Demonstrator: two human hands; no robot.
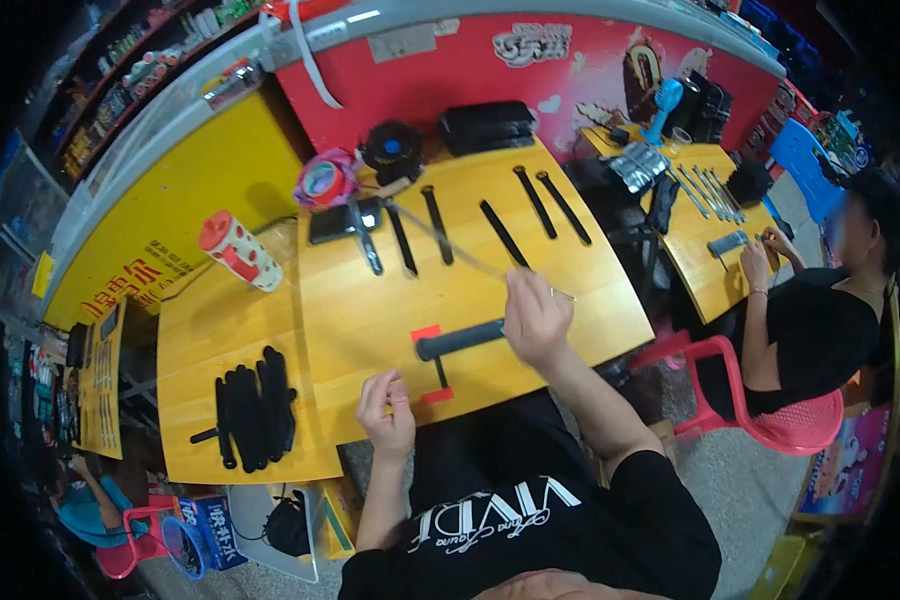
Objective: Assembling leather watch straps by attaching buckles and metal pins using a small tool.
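Raised over the right part of the yellow table point(365, 310), my right hand point(538, 315) is closed on a thin pale strip point(448, 248). Blurred, the strip runs up and left from my fingers, and a short end pokes out on their right. Below that hand lies a flat black strap point(460, 339), its right end hidden behind the hand. Red tape pieces point(437, 395) mark the table beside the strap, with a short narrow black piece between them. My left hand point(386, 412) hovers by the table's front edge, fingers curled; what they hold, if anything, cannot be made out.
Several black straps point(436, 225) lie spread along the far side. A heap of black straps point(255, 410) sits at left. Behind stand a red-lidded cup point(240, 250), a phone point(345, 222), a tape roll point(323, 183) and a small fan point(392, 150). Another person point(810, 300) works at right.
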